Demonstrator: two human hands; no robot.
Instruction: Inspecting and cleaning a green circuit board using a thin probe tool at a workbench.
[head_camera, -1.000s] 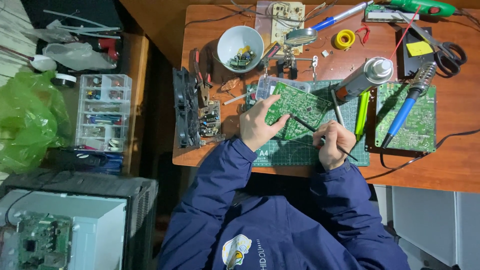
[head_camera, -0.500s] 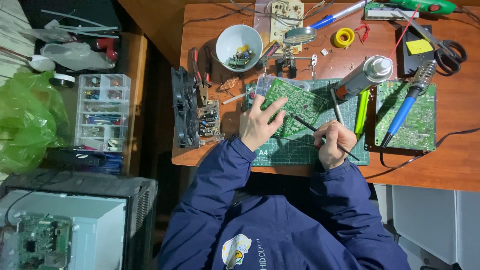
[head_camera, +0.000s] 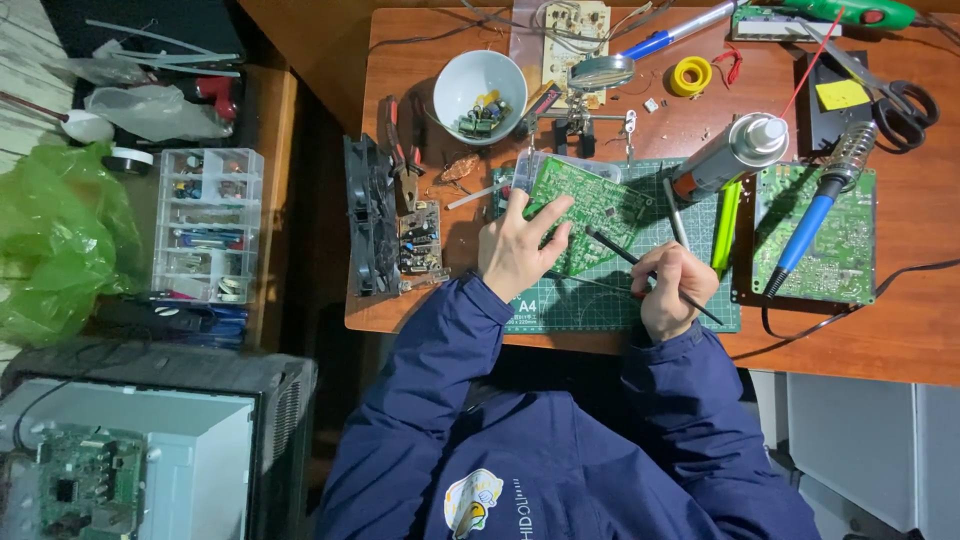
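Circuit board: a green board (head_camera: 585, 210), tilted at an angle, lies on the green cutting mat (head_camera: 600, 300) near the front edge of the wooden worktop (head_camera: 900, 340); its face shows fine pale tracks and small dark parts, too small to tell apart.
Left hand: the left hand (head_camera: 520, 245) rests on the board's near-left corner, fingers spread and pressing down, judged a brace so the board cannot slide under the tool.
Right hand: the right hand (head_camera: 672, 290) is closed around a thin dark probe (head_camera: 625, 255), held like a pen and slanted so its tip meets the board's right part.
Mat: it sits at the front middle of the worktop, giving the board a flat base.
Spray can: a silver can (head_camera: 730, 155) lies on its side just beyond the mat's far-right corner.
Soldering iron: a blue-handled iron (head_camera: 815, 215) rests across a second green board (head_camera: 835, 240) on the right side of the worktop, well apart from both hands.
Bowl: a white bowl (head_camera: 487, 95) holding small parts stands toward the far-left corner.
Magnifier stand: a small clamp stand with a lens (head_camera: 598, 75) stands behind the mat.
Scissors: black-handled scissors (head_camera: 890, 95) lie near the far-right corner.
Solder reel: a yellow reel (head_camera: 690, 75) sits near the far edge.
Parts drawers: a clear organiser (head_camera: 205, 225) stands on a side surface off the worktop's left edge, beside a green plastic bag (head_camera: 50, 240).
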